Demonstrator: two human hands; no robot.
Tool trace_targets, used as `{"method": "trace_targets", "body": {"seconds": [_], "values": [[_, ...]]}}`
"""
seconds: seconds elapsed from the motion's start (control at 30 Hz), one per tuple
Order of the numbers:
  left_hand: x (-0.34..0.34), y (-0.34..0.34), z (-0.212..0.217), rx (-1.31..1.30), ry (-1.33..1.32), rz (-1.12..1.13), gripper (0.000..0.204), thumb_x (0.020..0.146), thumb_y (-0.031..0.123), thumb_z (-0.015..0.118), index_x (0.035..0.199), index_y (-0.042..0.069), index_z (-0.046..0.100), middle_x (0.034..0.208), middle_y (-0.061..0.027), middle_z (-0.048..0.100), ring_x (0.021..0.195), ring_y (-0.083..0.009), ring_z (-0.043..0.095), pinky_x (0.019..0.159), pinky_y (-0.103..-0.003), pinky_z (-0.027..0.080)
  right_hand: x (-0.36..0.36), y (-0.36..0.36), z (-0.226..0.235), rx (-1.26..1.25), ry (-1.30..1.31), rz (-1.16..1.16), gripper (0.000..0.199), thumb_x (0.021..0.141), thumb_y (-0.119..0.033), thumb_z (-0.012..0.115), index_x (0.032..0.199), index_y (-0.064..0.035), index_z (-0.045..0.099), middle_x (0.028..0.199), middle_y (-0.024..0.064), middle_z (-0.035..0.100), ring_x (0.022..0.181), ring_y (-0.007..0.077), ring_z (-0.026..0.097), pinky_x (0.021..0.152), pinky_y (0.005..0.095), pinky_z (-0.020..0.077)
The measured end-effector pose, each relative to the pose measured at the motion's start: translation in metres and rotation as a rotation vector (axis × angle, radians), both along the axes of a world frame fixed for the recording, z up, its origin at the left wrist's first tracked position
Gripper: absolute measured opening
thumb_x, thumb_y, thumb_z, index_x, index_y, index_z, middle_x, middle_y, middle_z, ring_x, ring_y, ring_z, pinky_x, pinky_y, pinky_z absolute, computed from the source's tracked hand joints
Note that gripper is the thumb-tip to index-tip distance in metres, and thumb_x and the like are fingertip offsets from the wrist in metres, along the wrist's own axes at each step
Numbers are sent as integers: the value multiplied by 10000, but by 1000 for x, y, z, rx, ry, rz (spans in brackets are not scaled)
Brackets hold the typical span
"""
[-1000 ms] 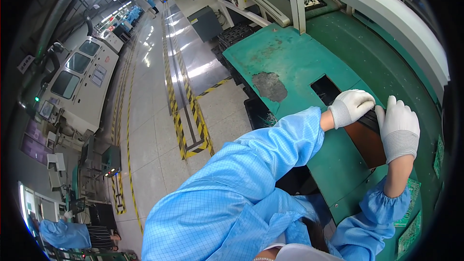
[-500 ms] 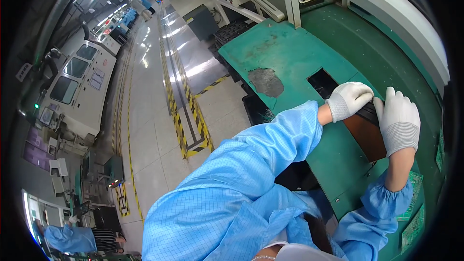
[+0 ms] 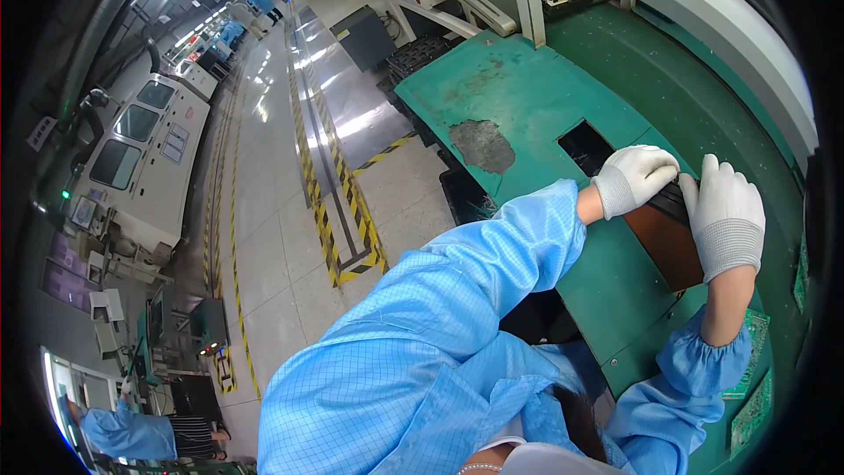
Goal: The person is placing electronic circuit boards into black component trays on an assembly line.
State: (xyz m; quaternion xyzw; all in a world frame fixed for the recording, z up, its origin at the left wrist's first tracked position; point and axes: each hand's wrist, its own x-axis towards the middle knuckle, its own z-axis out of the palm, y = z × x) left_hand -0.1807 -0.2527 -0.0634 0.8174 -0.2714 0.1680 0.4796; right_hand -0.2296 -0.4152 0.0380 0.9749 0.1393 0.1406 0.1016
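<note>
– Where is the black piece [image 3: 671,200], please?
– It is between the left hand [image 3: 635,179] and the right hand [image 3: 726,213], next to the brown panel [image 3: 664,248] in the green bench [image 3: 607,303].
– And the grip?
– For both hands I cannot tell; the contact is hidden.
– How does it handle?
– Probably stiff and light, maybe slippery. I suggest holding both ends.
</note>
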Motion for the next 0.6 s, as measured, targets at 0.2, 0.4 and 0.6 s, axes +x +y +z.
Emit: {"method": "trace_targets", "body": {"seconds": [0.2,0.4,0.6], "values": [[-1,1,1,-1,0,3,247,933,251,553,955,48,693,939,-126,683,903,-319,645,812,-393,516,0,1,1,-8,4,-1,348,962,-386,559,973,-38,567,868,150,649,836,293,670,731,405,533],[0,0,-2,-6,-10,4,246,934,254,555,952,55,697,943,-120,683,902,-317,645,808,-397,517,1,1,0,-12,16,-11,353,962,-387,561,988,-36,567,872,150,650,836,292,671,733,404,534],[-1,0,0,-2,2,1,245,937,253,550,951,57,698,941,-118,683,904,-316,644,810,-399,516,-4,5,6,-17,-3,-12,360,971,-402,550,940,-46,584,844,138,652,835,273,678,754,381,537]]}}
